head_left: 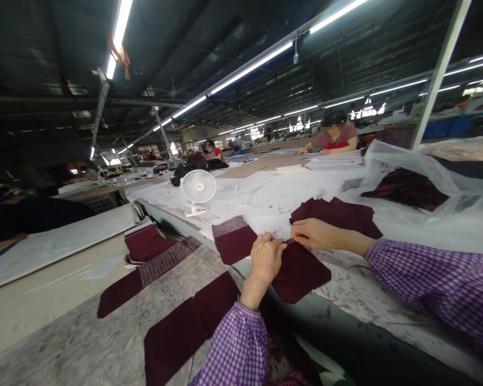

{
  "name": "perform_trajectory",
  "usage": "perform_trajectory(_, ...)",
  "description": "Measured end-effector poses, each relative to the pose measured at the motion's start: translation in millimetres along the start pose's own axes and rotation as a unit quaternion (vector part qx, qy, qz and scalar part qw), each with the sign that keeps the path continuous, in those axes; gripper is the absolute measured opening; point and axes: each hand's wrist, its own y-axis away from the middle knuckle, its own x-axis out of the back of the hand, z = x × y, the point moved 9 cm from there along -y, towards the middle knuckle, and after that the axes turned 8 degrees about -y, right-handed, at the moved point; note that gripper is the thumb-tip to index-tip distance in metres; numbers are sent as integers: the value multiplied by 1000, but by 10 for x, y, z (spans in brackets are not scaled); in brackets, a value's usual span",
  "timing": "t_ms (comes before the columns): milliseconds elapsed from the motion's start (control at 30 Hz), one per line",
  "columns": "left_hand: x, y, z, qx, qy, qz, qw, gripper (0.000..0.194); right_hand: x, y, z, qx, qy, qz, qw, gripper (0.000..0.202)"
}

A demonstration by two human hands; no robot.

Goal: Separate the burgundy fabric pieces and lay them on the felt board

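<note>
A dark maroon fabric piece (300, 273) with angled corners hangs partly over the front edge of the white table. Along its upper edge, my left hand (265, 260) pinches the cloth from the left, with fingers pressed together. Close by on the right, my right hand (316, 234) grips the same edge between thumb and fingertips. Just left of my left hand lies a maroon piece with a speckled grey band (234, 238). Behind my right hand is a stack of maroon pieces (338, 213). My fingers hide part of the held edge.
A white fan (198, 187) stands at the table's edge. A clear plastic bag (410, 182) with dark fabric lies at right. On the grey marbled surface (116, 343) at left are maroon panels (177, 338) and a small pile (145, 241). A co-worker (336, 136) leans over the far table.
</note>
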Motion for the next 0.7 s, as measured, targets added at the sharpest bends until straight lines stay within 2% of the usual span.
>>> perform_trajectory(233,-34,-12,-86,7,35,13,999,34,-74,41,-98,63,101,-20,993,25)
perform_trajectory(367,-27,-5,-7,-25,-1,-1,1000,37,-194,77,-148,92,195,-50,975,21)
perform_trajectory(467,-18,1,45,-42,-38,-15,998,37,-206,106,-173,100,220,-54,969,18)
perform_trajectory(600,-24,2,60,-44,-52,-26,997,37,-77,73,-110,27,211,-47,976,21)
perform_trajectory(700,-30,-1,59,-41,-51,-20,998,38,40,31,-176,-10,149,-11,989,25)
